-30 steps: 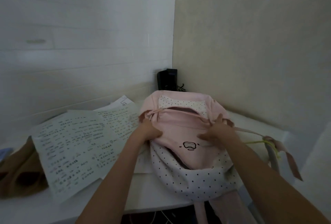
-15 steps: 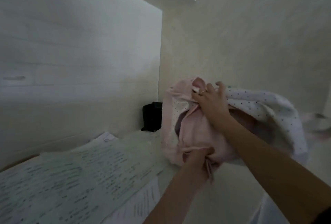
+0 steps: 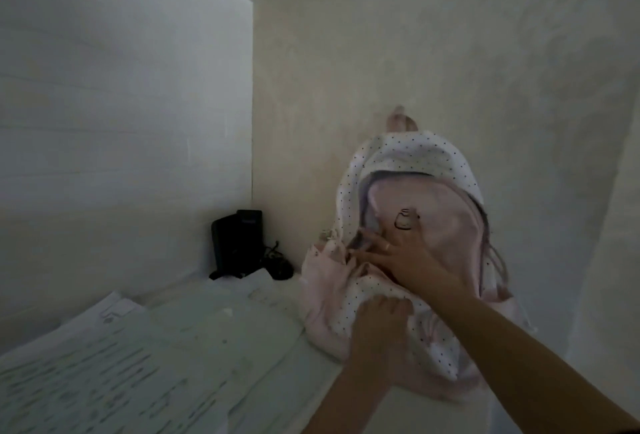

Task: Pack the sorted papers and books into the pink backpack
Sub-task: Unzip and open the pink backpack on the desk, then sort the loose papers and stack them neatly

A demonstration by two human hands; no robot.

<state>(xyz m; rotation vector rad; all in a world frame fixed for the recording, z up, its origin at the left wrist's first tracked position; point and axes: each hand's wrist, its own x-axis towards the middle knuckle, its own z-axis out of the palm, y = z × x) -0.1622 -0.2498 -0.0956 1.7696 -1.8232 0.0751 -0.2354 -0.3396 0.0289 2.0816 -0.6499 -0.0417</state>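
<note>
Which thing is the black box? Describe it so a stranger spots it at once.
Find the corner where the two pale walls meet above the white desk. The black box stands upright there, behind the printed papers and left of the pink backpack. It is the only dark, hard-edged thing present.

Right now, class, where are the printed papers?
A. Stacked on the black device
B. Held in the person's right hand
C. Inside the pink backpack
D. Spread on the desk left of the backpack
D: the printed papers lie spread on the desk, left of the pink backpack, which both hands touch.
</note>
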